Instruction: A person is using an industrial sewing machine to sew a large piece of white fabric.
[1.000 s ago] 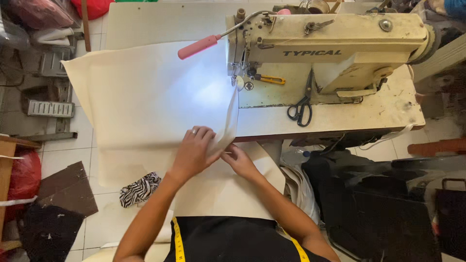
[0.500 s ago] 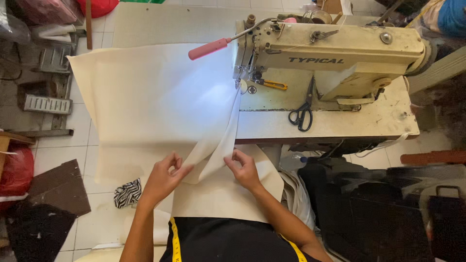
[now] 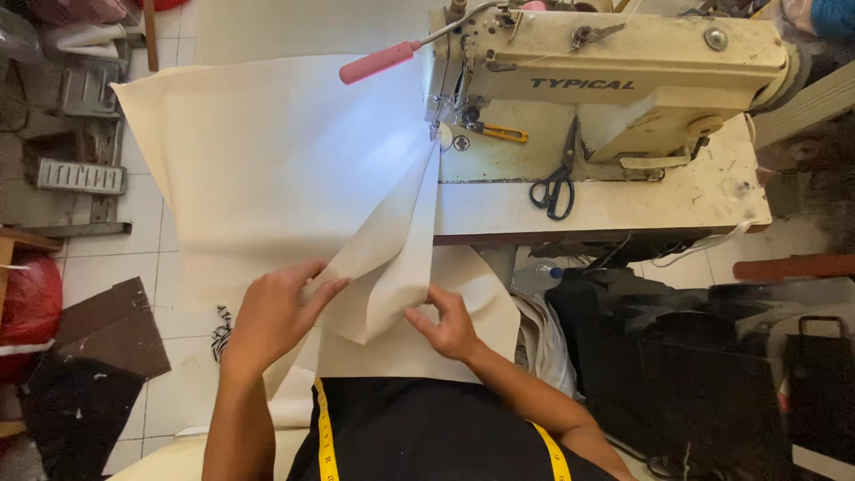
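A large sheet of cream fabric (image 3: 267, 160) lies spread over the sewing table, its far edge under the needle of a cream industrial sewing machine (image 3: 614, 80). A folded flap of the fabric (image 3: 392, 258) runs from the needle down toward me. My left hand (image 3: 272, 316) grips the flap's left edge with fingers curled on the cloth. My right hand (image 3: 445, 325) pinches the flap's lower right edge. A yellow measuring tape (image 3: 322, 428) hangs around my neck over a black top.
Black scissors (image 3: 557, 183) lie on the machine bed, right of the needle. A pink-handled lever (image 3: 378, 62) sticks out left of the machine head. Dark bags (image 3: 712, 356) sit on the floor at right. A red bag (image 3: 31, 298) and brown board (image 3: 111, 330) lie at left.
Both hands have drawn back toward me and apart, lifting and folding the fabric's right edge into a long flap. The view has tilted slightly downward.
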